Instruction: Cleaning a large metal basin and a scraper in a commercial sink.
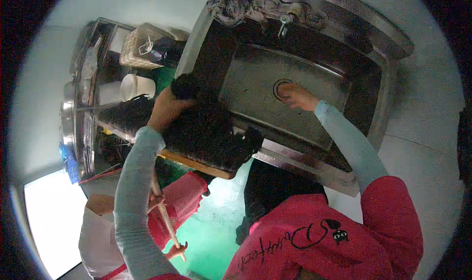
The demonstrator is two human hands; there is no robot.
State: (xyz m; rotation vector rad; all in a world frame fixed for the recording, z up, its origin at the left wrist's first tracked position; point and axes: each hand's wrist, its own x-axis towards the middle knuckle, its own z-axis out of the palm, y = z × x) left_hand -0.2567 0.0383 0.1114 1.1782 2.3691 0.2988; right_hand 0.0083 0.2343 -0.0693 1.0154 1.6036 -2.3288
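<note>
My left hand (168, 109) is closed on the black bristles of a wide broom head (196, 132), at the near left rim of the sink. The broom has a wooden board (216, 171) along its lower side, and a round black clump (185, 86) shows just beyond my fingers. My right hand (298, 97) reaches down to the sink floor (260, 78). Its fingers are bent together at the round drain ring (276, 89), and whatever they hold is hidden.
A tap (284, 24) and crumpled grey cloths (228, 7) are at the sink's far edge. Left stand a rack with a woven basket (137, 46) and a white bucket (137, 87). Another person's hands (156, 202) hold a wooden pole (167, 218) below the broom head, over a green floor (211, 235).
</note>
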